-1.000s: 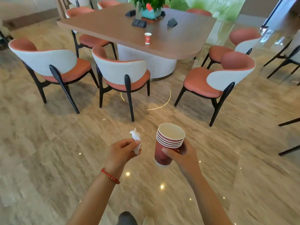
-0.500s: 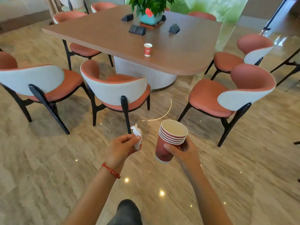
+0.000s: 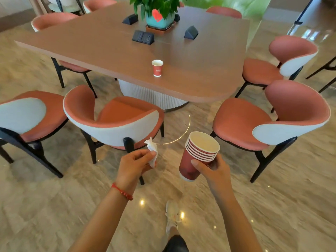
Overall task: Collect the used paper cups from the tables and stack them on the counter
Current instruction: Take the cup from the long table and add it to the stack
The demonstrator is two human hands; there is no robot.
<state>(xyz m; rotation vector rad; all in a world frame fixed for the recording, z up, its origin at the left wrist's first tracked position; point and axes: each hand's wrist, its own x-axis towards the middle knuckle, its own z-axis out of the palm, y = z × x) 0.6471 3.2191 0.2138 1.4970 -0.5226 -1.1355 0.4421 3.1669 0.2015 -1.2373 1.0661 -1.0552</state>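
Observation:
My right hand (image 3: 214, 170) grips a stack of several red paper cups (image 3: 197, 155), tilted slightly left, at chest height over the floor. A crumpled white tissue (image 3: 152, 150) is pinched in my left hand (image 3: 135, 163), just left of the stack. One red paper cup (image 3: 157, 68) stands upright and alone on the brown wooden table (image 3: 101, 51) ahead, near its front edge, well beyond both hands.
Orange-and-white chairs ring the table: one (image 3: 116, 119) right in front of my left hand, one (image 3: 269, 120) to the right, one (image 3: 27, 115) at left. A potted plant (image 3: 160, 13) and black socket boxes (image 3: 143, 37) sit mid-table. A floor gap lies between the two nearest chairs.
I have walked closer to the table; the chairs and the lone cup appear larger and nearer. Both hands keep the same hold on the tissue and the cup stack.

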